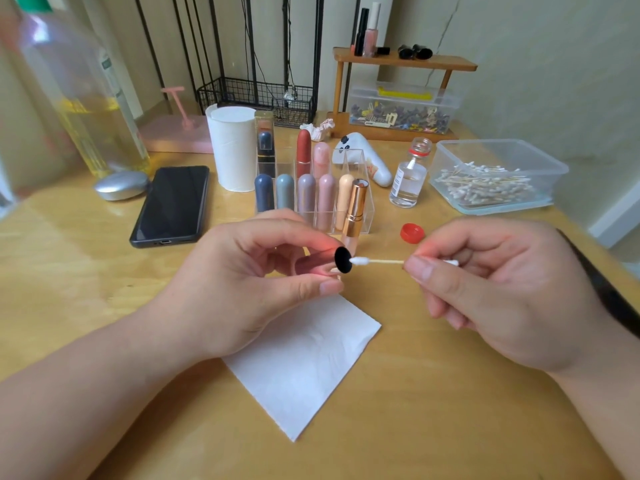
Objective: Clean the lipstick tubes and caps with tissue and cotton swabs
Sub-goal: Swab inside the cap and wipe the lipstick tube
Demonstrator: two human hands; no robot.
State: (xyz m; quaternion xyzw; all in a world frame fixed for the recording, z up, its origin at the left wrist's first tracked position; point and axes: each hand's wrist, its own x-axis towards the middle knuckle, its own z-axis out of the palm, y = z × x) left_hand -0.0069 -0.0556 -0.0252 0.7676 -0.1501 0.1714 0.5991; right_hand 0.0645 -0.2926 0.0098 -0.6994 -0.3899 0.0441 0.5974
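Fingers [277,233] of my left hand [235,282] pinch a black cap [343,259], my right hand [502,289] pinching a cotton swab [377,261] to it; lipsticks [325,192] at twelve o'clock apparently await cleaning.

Your forearms reach in from the lower corners, hands facing each other, near but apart. Your left hand [249,278] pinches a cap [343,259] between thumb and curled fingers. Your right hand [495,292] pinches a cotton swab [377,261] between thumb and forefinger, the other fingers curled under.
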